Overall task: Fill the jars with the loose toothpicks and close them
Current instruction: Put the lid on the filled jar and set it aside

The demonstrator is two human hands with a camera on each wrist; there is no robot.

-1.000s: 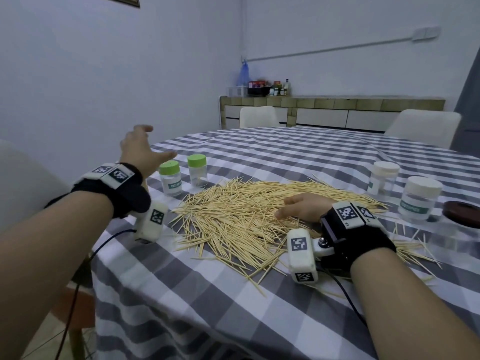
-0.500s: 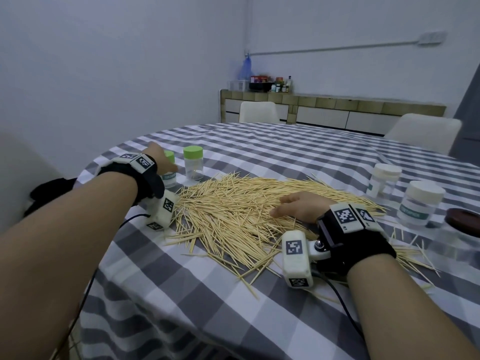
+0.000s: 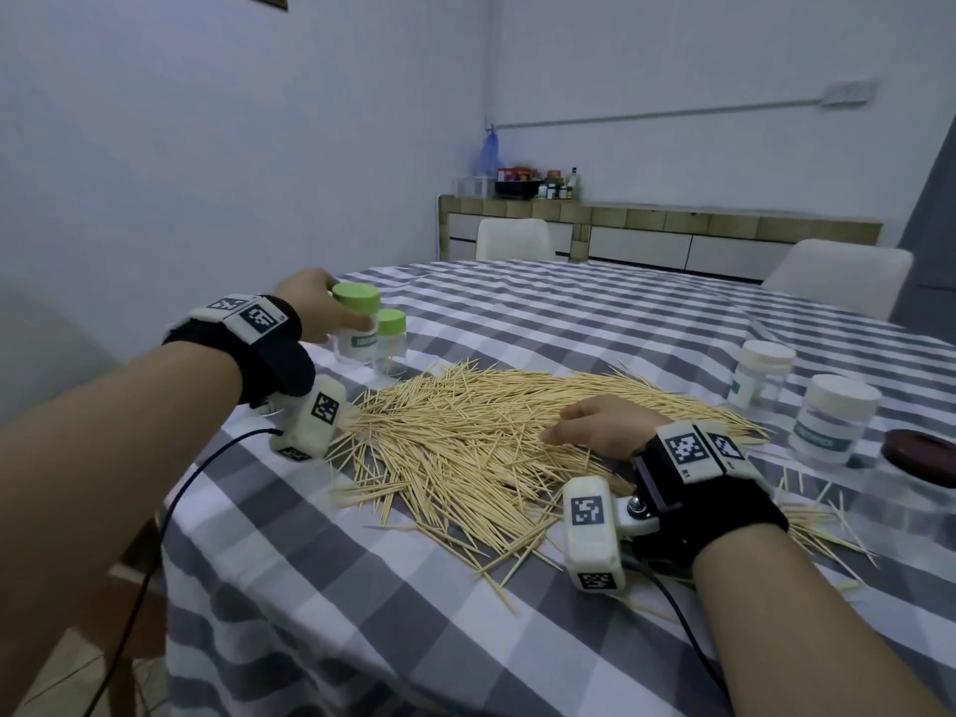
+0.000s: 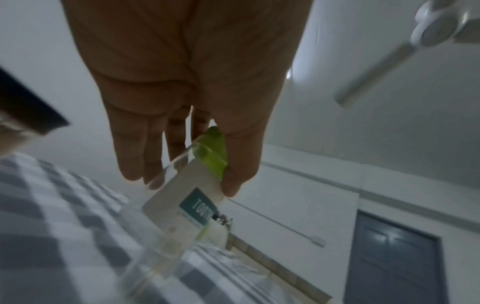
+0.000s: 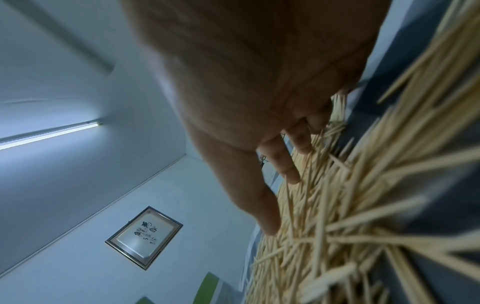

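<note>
My left hand (image 3: 310, 307) grips a clear, green-capped cylindrical jar (image 3: 357, 328) near the table's (image 3: 595, 323) left edge; my right hand (image 3: 600, 426) lies flat, fingers relaxed, on slender wooden toothpicks (image 3: 465, 432).

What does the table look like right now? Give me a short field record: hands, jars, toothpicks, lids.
left hand: grips the nearer green-lidded jar near its top, jar looks lifted and tilted
right hand: fingers spread flat on the toothpick pile
second green-lidded jar: stands just behind the held one
white-lidded jars: two, standing at the right of the pile
lids: all four on
jar contents: held jar looks empty; others hard to tell
toothpicks: loose heap on the checked tablecloth
</note>
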